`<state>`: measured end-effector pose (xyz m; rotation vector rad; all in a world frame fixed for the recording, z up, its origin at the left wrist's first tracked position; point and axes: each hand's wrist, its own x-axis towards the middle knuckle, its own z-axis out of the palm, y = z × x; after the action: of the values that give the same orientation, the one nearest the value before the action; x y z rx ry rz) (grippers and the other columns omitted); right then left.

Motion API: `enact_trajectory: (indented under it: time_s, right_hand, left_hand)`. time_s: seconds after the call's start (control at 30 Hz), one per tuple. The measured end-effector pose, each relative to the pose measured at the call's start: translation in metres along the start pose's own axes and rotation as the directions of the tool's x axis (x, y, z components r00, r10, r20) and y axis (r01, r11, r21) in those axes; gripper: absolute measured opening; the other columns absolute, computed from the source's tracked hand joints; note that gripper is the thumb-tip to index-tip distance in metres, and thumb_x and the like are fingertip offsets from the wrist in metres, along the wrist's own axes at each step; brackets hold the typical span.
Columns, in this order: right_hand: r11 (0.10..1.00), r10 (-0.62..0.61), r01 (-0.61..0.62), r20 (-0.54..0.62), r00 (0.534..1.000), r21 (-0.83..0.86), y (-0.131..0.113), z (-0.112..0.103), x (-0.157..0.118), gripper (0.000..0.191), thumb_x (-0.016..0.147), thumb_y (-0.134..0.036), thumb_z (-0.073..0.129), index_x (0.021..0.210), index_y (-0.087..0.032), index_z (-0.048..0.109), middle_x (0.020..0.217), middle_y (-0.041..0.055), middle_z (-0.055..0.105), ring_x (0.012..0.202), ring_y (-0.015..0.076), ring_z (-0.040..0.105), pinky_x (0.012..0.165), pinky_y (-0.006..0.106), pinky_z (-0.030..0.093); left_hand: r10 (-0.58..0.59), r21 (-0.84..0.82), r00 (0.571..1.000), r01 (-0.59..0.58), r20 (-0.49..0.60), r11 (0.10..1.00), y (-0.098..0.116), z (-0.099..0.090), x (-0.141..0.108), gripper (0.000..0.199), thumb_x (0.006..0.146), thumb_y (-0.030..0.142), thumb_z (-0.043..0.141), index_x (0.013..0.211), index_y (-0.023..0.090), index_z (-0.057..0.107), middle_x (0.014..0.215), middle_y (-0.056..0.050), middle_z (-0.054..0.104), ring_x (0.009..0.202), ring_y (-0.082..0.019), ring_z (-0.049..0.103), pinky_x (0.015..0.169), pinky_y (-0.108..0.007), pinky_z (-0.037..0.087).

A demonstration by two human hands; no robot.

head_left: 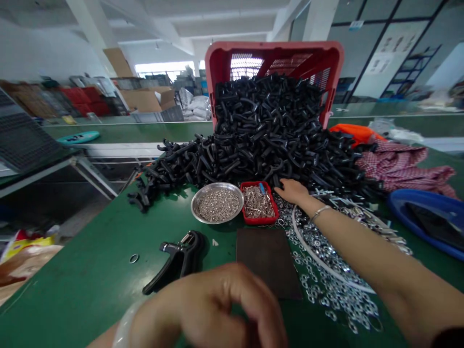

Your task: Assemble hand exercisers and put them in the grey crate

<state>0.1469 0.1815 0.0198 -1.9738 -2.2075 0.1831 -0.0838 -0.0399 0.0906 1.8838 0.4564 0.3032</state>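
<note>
Right hand (293,191) open, fingers extended and palm down, at the foot of a heap of black curved plastic hooks (268,125); fingertips touch or nearly touch the heap, just beside a small red tray (259,220). Thin metal bracelet (321,212) on that wrist. Left hand (206,309) low in view, close to the camera and blurred, fingers curled over; cannot tell whether anything is held in it.

Hooks spill from a tipped red plastic crate (273,50) and spread across a green workbench (87,270). Red tray holds a tangle of small metal clips (258,203). Immediately left of it, a steel bowl (217,184) filled with tiny silver parts, too small to identify. Under and right of the right forearm, a scatter of loose metal rings (326,275), partly encircled by a white loop of cord (319,263).

Below the tray, a dark rectangular mat (268,261). Left of the mat, a black hand tool (177,261), kind unclear, lying on its side; one lone ring (134,258) further left. Far right: blue basin (424,203), red checked cloth (406,164), orange cloth (353,133) behind it.
</note>
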Motion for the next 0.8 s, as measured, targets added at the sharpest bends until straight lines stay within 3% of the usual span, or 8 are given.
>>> enact_trajectory:
  time_s: [0.07, 0.2, 0.3, 0.4, 0.5, 0.63, 0.7, 0.8]
  right_hand:
    - [0.998, 0.048, -0.049, 0.007, 0.999, 0.041, -0.006, 0.007, 0.010, 0.041, 0.073, -0.037, 0.055, 0.105, -0.011, 0.059, 0.100, 0.0159, 0.062, 0.093, 0.0270, 0.057, 0.077, 0.035, 0.044]
    - [0.980, 0.102, -0.094, -0.035, 0.994, 0.175, -0.006, -0.002, 0.017, 0.042, 0.074, -0.027, 0.051, 0.111, -0.007, 0.055, 0.104, 0.0163, 0.061, 0.092, 0.0245, 0.058, 0.074, 0.031, 0.044]
    - [0.952, 0.108, -0.102, -0.005, 0.994, 0.290, 0.002, -0.026, 0.002, 0.039, 0.079, -0.031, 0.043, 0.110, -0.011, 0.056, 0.094, 0.0103, 0.064, 0.073, 0.0169, 0.060, 0.057, 0.025, 0.044]
    - [0.881, 0.022, -0.119, 0.210, 0.977, 0.459, 0.001, -0.046, -0.038, 0.032, 0.075, -0.032, 0.047, 0.097, -0.017, 0.063, 0.071, 0.0027, 0.063, 0.048, 0.0096, 0.051, 0.038, 0.020, 0.033]
    - [0.710, -0.168, -0.207, 0.448, 0.878, 0.673, -0.010, -0.053, -0.087, 0.019, 0.071, -0.027, 0.052, 0.080, -0.015, 0.063, 0.058, -0.0008, 0.056, 0.042, 0.0061, 0.043, 0.034, 0.017, 0.025]
    - [0.602, -0.206, -0.289, 0.495, 0.844, 0.744, -0.003, -0.057, -0.119, 0.029, 0.078, -0.040, 0.045, 0.080, -0.015, 0.060, 0.062, 0.0023, 0.059, 0.043, 0.0075, 0.046, 0.034, 0.018, 0.028]
    - [0.660, -0.156, -0.227, 0.426, 0.891, 0.716, 0.021, -0.061, -0.118, 0.038, 0.082, -0.046, 0.038, 0.093, -0.016, 0.060, 0.080, 0.0068, 0.065, 0.055, 0.0112, 0.055, 0.039, 0.020, 0.035]
    - [0.938, -0.052, -0.010, 0.171, 0.984, 0.347, 0.065, -0.062, -0.110, 0.031, 0.079, -0.036, 0.047, 0.098, -0.017, 0.062, 0.093, 0.0077, 0.066, 0.076, 0.0170, 0.060, 0.061, 0.027, 0.046]
  left_hand:
    - [-0.122, 0.007, 0.975, 0.126, -0.184, 0.992, -0.018, -0.008, 0.018, 0.029, 0.070, 0.017, 0.041, 0.084, 0.017, 0.066, 0.080, -0.003, 0.065, 0.069, -0.011, 0.059, 0.062, -0.021, 0.047]
    - [-0.211, 0.227, 0.841, 0.361, -0.499, 0.904, -0.075, 0.000, 0.050, 0.041, 0.065, 0.005, 0.043, 0.100, 0.016, 0.062, 0.095, -0.005, 0.064, 0.077, -0.014, 0.058, 0.072, -0.027, 0.048]
    - [-0.054, 0.416, 0.767, 0.404, -0.639, 0.815, -0.095, 0.000, 0.063, 0.048, 0.069, 0.009, 0.049, 0.115, 0.019, 0.053, 0.115, -0.007, 0.056, 0.099, -0.019, 0.054, 0.088, -0.035, 0.044]
    - [0.163, 0.541, 0.683, 0.385, -0.712, 0.748, -0.094, -0.006, 0.077, 0.053, 0.075, 0.019, 0.053, 0.127, 0.017, 0.042, 0.130, -0.011, 0.043, 0.119, -0.025, 0.040, 0.099, -0.041, 0.035]
    - [0.295, 0.623, 0.728, 0.226, -0.619, 0.749, -0.088, -0.010, 0.095, 0.062, 0.077, 0.029, 0.057, 0.132, 0.014, 0.033, 0.132, -0.014, 0.041, 0.121, -0.025, 0.038, 0.100, -0.043, 0.034]
    - [0.243, 0.494, 0.784, 0.092, -0.571, 0.864, -0.092, -0.006, 0.107, 0.055, 0.079, 0.030, 0.055, 0.128, 0.014, 0.036, 0.123, -0.014, 0.051, 0.109, -0.023, 0.051, 0.092, -0.038, 0.041]
    - [0.120, 0.356, 0.742, 0.168, -0.660, 0.919, -0.099, -0.003, 0.105, 0.037, 0.081, 0.029, 0.050, 0.116, 0.016, 0.047, 0.109, -0.011, 0.060, 0.097, -0.021, 0.057, 0.085, -0.035, 0.044]
    - [-0.146, 0.088, 0.669, 0.304, -0.729, 0.949, -0.110, -0.001, 0.100, 0.022, 0.079, 0.028, 0.049, 0.097, 0.016, 0.054, 0.079, -0.004, 0.064, 0.073, -0.017, 0.059, 0.070, -0.030, 0.046]
